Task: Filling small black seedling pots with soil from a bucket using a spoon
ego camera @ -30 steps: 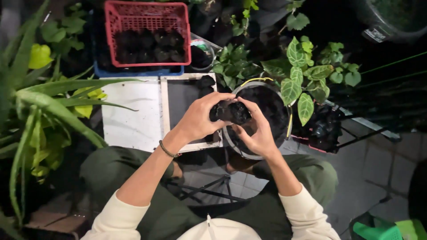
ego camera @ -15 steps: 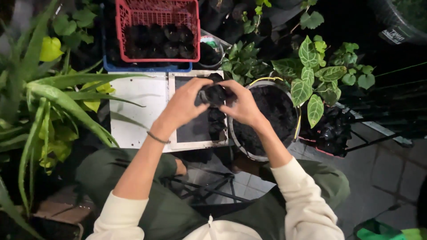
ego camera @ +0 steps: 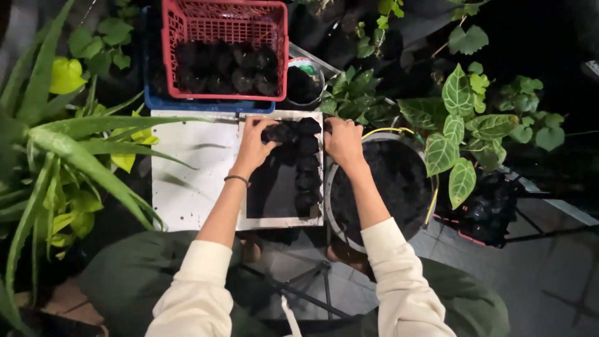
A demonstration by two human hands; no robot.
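Note:
My left hand (ego camera: 254, 142) grips a small black soil-filled bag (ego camera: 279, 132) at the far end of a white-framed tray (ego camera: 281, 222). A column of similar black bags (ego camera: 307, 167) lines the tray's right side. My right hand (ego camera: 342, 141) rests at the tray's far right corner, touching the top bag of that column (ego camera: 309, 125); whether it grips the bag is unclear. A round bucket of dark soil (ego camera: 380, 182) stands just right of the tray, under my right forearm.
A red crate (ego camera: 224, 17) holding several black bags sits on a blue crate (ego camera: 206, 103) beyond the tray. A white board (ego camera: 187, 175) lies left of the tray. Long-leaved plants (ego camera: 56, 143) crowd the left; veined leafy plants (ego camera: 462, 134) stand on the right.
Both hands carried the black bag from over the soil bucket leftwards and away from me, down to the far end of the tray. The camera view tilted forward.

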